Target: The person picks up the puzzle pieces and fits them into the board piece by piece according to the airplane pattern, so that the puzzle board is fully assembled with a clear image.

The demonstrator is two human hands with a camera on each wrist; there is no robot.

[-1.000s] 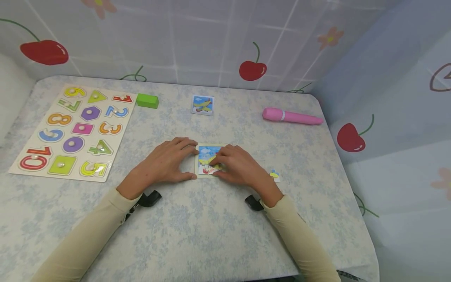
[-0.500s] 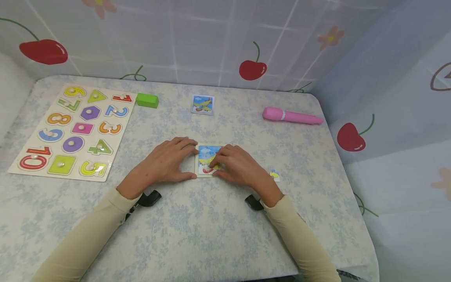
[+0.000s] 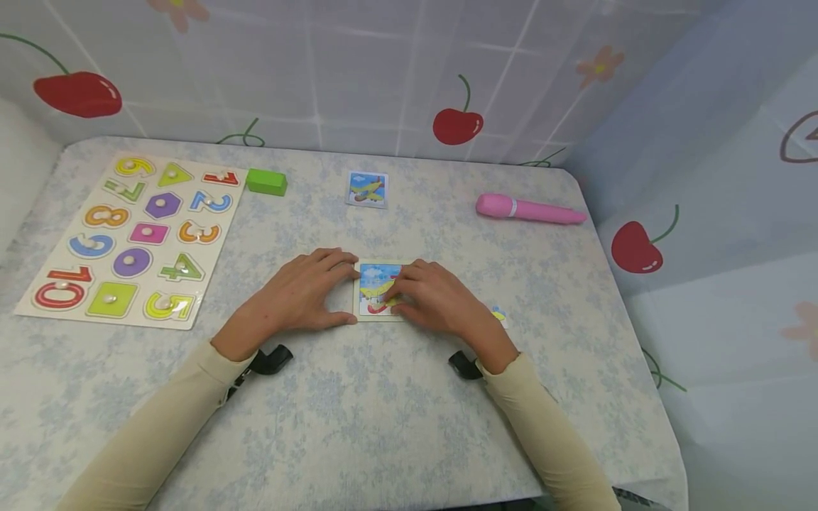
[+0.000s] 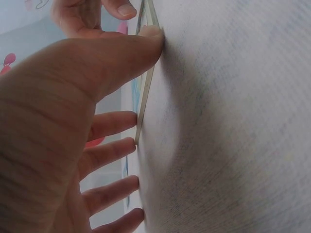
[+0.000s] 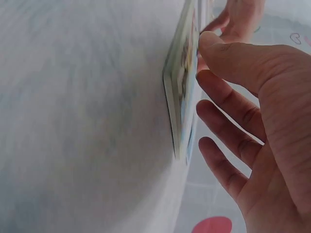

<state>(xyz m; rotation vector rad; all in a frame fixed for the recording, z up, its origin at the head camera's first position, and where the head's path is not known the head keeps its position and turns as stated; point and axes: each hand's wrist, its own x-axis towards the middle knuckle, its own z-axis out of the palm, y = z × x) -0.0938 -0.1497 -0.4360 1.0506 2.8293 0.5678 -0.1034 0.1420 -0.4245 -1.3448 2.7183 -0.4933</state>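
Note:
A small square puzzle board [image 3: 378,273] with an airplane picture lies at the middle of the table, inside a pale frame. My left hand [image 3: 300,294] rests at its left side, and the left wrist view has the thumb [image 4: 146,46] at the board's edge with the fingers spread along it. Over the right half of the picture is my right hand [image 3: 437,301], hiding that part. In the right wrist view its thumb [image 5: 228,56] and fingertips hover close above the board's face, with nothing between them. A small loose puzzle piece [image 3: 500,314] lies partly behind the right wrist.
A number-and-shape peg board [image 3: 143,234] covers the left of the table, with a green block [image 3: 267,182] at its corner. An airplane picture card [image 3: 367,189] lies further back. To the right is a pink pen-like stick [image 3: 530,211].
My right hand has shifted slightly right over the puzzle board, uncovering a little more of the picture. The left hand stays where it was.

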